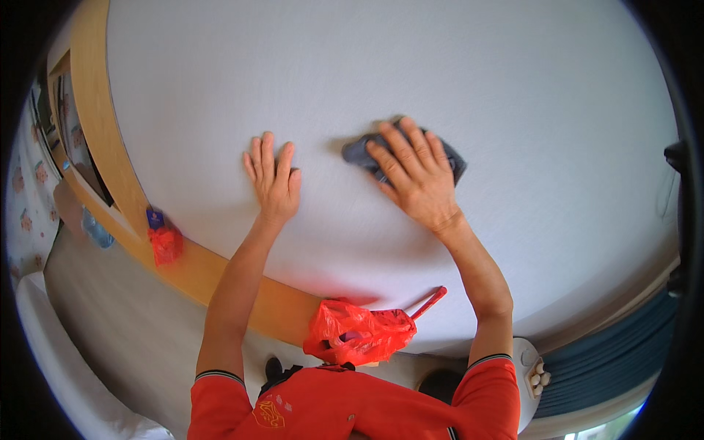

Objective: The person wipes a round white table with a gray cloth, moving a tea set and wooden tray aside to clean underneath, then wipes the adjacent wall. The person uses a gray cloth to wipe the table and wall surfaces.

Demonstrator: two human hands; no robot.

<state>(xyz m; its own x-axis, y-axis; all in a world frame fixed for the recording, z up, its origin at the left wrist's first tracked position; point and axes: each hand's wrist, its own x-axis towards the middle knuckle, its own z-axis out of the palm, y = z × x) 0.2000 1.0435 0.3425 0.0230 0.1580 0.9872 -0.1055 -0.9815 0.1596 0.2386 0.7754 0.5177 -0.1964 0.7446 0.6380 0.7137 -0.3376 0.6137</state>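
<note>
A dark grey cloth (360, 152) lies bunched against the pale wall (352, 71). My right hand (421, 176) presses it flat to the surface with the fingers spread over it. To the left, my left hand (275, 179) rests palm-down on the same wall, bare, with its fingers apart. Below and between my arms, a red plastic bag (360, 333) sits at the right end of a wooden ledge (286, 308). Its contents are mostly hidden. A red stick-like item (430, 302) slants up beside the bag.
A small red bag (165, 245) and a dark blue box (155, 218) stand on the ledge further left, by a wooden frame (96, 110). A blue curtain (610, 352) and a white round-edged table (525, 357) are at lower right. White-covered furniture (71, 368) stands at lower left.
</note>
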